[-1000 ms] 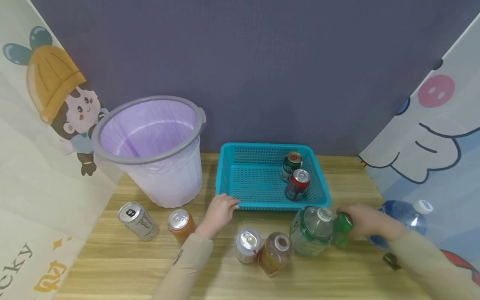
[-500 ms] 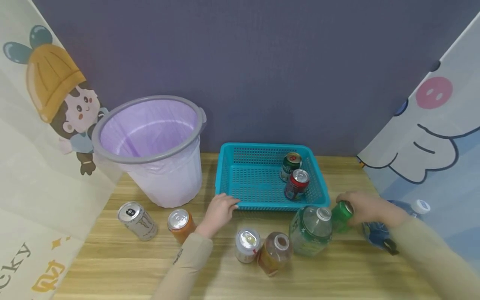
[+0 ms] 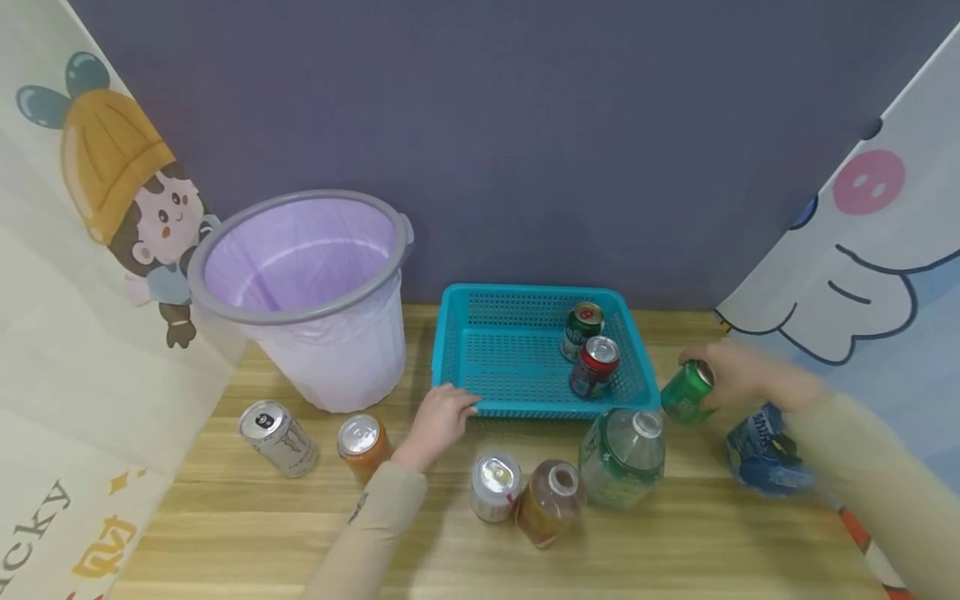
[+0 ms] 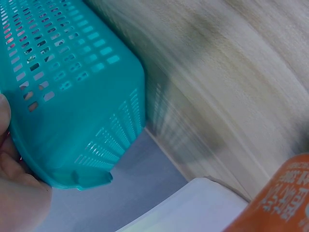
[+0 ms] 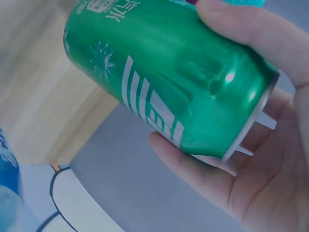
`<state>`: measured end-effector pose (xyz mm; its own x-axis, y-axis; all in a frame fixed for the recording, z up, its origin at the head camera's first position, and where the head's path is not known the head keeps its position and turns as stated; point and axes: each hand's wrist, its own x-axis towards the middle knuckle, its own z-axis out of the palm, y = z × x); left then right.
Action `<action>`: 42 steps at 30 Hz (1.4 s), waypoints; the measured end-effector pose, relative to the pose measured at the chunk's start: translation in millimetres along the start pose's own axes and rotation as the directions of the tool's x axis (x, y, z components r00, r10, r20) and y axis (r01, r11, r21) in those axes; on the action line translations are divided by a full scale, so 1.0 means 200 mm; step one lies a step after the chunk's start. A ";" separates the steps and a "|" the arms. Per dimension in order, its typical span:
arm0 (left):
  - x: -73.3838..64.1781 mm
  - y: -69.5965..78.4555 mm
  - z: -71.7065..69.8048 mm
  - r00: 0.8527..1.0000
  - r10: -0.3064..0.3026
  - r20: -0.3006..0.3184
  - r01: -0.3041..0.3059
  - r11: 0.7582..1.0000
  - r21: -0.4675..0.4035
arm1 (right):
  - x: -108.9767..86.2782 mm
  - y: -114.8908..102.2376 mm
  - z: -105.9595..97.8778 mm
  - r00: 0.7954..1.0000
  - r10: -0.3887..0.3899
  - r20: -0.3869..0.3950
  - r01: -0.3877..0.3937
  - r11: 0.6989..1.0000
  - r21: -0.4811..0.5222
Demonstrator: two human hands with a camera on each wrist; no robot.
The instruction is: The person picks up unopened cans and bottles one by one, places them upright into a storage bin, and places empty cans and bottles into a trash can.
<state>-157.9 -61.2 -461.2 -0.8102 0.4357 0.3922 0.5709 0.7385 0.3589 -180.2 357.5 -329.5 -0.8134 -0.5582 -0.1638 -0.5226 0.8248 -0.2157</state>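
Observation:
My right hand (image 3: 731, 375) grips a green soda can (image 3: 686, 392) near its top end. The can tilts beside the right front corner of the turquoise basket (image 3: 457, 354). In the right wrist view, thumb and fingers lie on opposite sides of the can (image 5: 164, 82), around its metal end. My left hand (image 3: 441, 421) holds the basket's front rim near its left corner. The left wrist view shows curled fingers (image 4: 19, 169) at the rim. Inside the basket, at its right side, stand a dark green can (image 3: 581, 332) and a red can (image 3: 595, 367).
A lined bin (image 3: 352, 358) stands left of the basket. In front are a Monster can (image 3: 281, 442), an orange can (image 3: 363, 450), a silver can (image 3: 495, 492), an amber bottle (image 3: 550, 504) and a large clear bottle (image 3: 622, 458). A blue-labelled bottle (image 3: 765, 458) lies by the right forearm.
My right hand has raised the green can from beside the large clear bottle, slightly back and toward the basket corner. The blue-labelled bottle has shifted and turned. My left hand stays at the rim.

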 end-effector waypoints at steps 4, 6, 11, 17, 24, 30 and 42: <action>0.01 -0.01 0.00 1.000 0.004 0.005 -0.004 1.000 0.008 | 0.02 0.00 -0.05 1.000 0.010 0.005 -0.010 1.000 -0.019; 0.01 -0.01 0.00 1.000 0.005 0.009 -0.005 1.000 0.009 | 0.02 0.00 -0.07 1.000 0.019 0.008 -0.019 1.000 -0.023; 0.01 -0.01 0.00 1.000 0.013 0.003 -0.013 1.000 0.022 | 0.03 -0.01 -0.09 1.000 0.026 0.013 -0.025 0.999 -0.043; 0.00 -0.01 0.00 1.000 0.024 -0.005 -0.024 0.999 0.026 | 0.03 -0.03 -0.10 0.999 0.044 0.023 -0.043 0.998 -0.047; 0.00 0.00 -0.01 1.000 0.004 0.014 -0.004 1.000 -0.012 | 0.03 -0.03 -0.11 0.999 0.039 0.012 -0.038 0.999 -0.031; 0.00 0.00 -0.01 1.000 0.000 0.004 0.000 1.000 -0.008 | 0.06 -0.07 -0.15 1.000 0.014 -0.004 -0.014 1.000 -0.001; 0.00 0.00 -0.01 1.000 -0.005 0.024 0.004 1.000 0.010 | 0.16 -0.16 -0.19 0.998 -0.046 -0.039 0.046 0.999 0.001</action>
<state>-158.1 -62.6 -459.9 -0.8158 0.4444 0.3701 0.5658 0.7457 0.3519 -199.6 316.8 -292.1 -0.7976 -0.5918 -0.1163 -0.5595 0.7981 -0.2237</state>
